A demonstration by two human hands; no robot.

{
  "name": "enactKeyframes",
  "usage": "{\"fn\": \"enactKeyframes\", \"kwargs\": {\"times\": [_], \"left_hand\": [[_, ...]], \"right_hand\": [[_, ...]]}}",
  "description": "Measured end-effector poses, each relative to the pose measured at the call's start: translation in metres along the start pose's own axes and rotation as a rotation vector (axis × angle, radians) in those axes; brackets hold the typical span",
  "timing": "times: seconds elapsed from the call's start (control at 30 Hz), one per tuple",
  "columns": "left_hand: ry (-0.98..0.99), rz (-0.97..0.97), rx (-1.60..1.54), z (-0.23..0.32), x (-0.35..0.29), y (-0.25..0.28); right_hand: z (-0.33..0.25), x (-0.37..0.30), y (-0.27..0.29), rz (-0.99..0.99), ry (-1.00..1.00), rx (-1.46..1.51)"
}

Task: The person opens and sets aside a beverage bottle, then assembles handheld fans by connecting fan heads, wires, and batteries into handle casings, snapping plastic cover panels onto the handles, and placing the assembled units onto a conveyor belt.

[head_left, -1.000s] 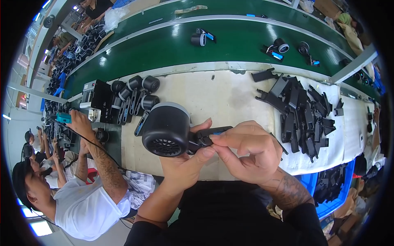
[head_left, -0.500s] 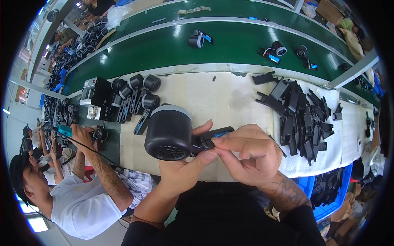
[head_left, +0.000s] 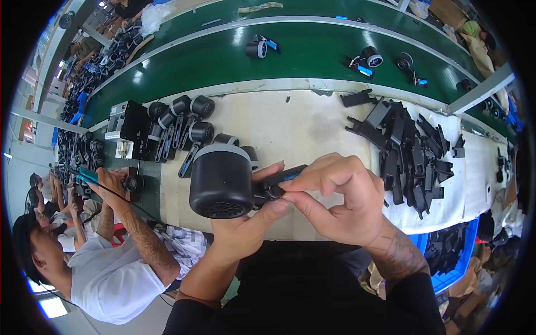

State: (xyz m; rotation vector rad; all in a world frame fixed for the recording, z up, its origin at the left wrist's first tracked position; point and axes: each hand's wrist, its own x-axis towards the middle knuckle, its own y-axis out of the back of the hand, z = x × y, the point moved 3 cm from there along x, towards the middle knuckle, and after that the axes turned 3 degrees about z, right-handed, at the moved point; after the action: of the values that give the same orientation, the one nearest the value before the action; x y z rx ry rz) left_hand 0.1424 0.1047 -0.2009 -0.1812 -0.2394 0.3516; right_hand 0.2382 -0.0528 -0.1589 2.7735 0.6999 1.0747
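Note:
A handheld device with a black drum-shaped head [head_left: 221, 181], slotted vents on its end and a grey ring, is gripped at its neck and handle by my left hand [head_left: 243, 228]. Along its black handle [head_left: 282, 176] a strip of blue shows. My right hand [head_left: 343, 201] pinches a small black piece [head_left: 273, 192] at the neck between thumb and forefinger. My left thumb rests close to those fingertips. Part of the handle and the piece's exact shape are hidden by my fingers.
Similar drum-headed devices [head_left: 187, 123] stand beside a black-and-silver machine [head_left: 134, 131] at left. Right lies a heap of black plastic shells [head_left: 410, 153]; below it sits a blue bin [head_left: 469, 251]. Devices lie on the green conveyor [head_left: 312, 61]. A co-worker [head_left: 117, 268] holds a teal tool at left.
The held device has tipped slightly, showing less of its vented end. My right hand keeps its pinch at the neck. Devices on the conveyor have shifted a little left; the whole view has moved slightly.

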Motion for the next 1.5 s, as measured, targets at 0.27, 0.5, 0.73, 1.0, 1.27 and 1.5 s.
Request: {"fn": "enactKeyframes", "kwargs": {"times": [0.27, 0.5, 0.73, 1.0, 1.27, 1.5], "left_hand": [[-0.059, 0.099, 0.093, 0.001, 0.007, 0.021], [0.023, 0.442, 0.627, 0.014, -0.015, 0.139], [-0.033, 0.356, 1.352, 0.006, -0.055, 0.198], [0.358, 0.29, 1.562, -0.03, -0.042, 0.223], [0.278, 0.367, 1.419, -0.025, -0.048, 0.221], [0.141, 0.327, 1.397, -0.034, -0.032, 0.225]], "right_hand": [[0.011, 0.01, -0.021, -0.188, -0.201, 0.108], [0.096, 0.096, -0.03, -0.182, -0.321, 0.175], [0.279, 0.222, -0.077, -0.226, -0.025, -0.63], [0.345, 0.251, -0.149, -0.687, 0.05, -0.977], [0.306, 0.235, -0.116, -0.525, 0.329, -1.205], [0.209, 0.18, -0.013, -0.085, -0.269, -0.252]]}}
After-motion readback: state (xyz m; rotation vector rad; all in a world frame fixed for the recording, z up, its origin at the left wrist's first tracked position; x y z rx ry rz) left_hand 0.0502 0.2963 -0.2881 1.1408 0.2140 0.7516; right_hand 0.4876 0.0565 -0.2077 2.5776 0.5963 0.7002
